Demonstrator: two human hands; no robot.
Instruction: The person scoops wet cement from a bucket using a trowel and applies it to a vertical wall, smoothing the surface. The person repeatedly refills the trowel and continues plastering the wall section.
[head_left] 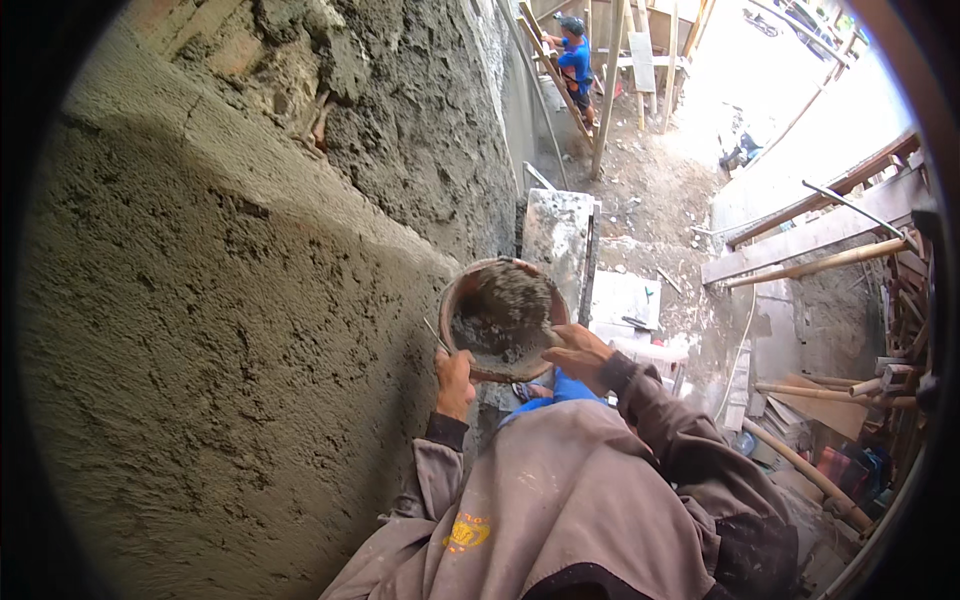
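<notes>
A round bucket point(466, 372) with a worn, mortar-crusted rim is held up in front of my body, beside the wall. Wet grey mortar point(505, 300) lies inside it, blurred at the far side. My left hand point(456, 383) is closed on its near-left rim, thumb upward. A thin rod or wire stands out next to that hand. My right hand point(582, 357) closes on the near-right rim, its fingertips reaching over the edge. On my left rises the wall point(230, 360), coated with damp, pitted plaster; higher up, its surface point(420, 110) is much rougher.
Beyond the bucket runs a mortar-stained plank point(558, 235). A person in blue point(574, 62) stands far ahead by wooden poles at the wall. Bamboo poles point(815, 262) and boards jut in on the right. Lower right lies a heap of timber and scraps point(835, 440).
</notes>
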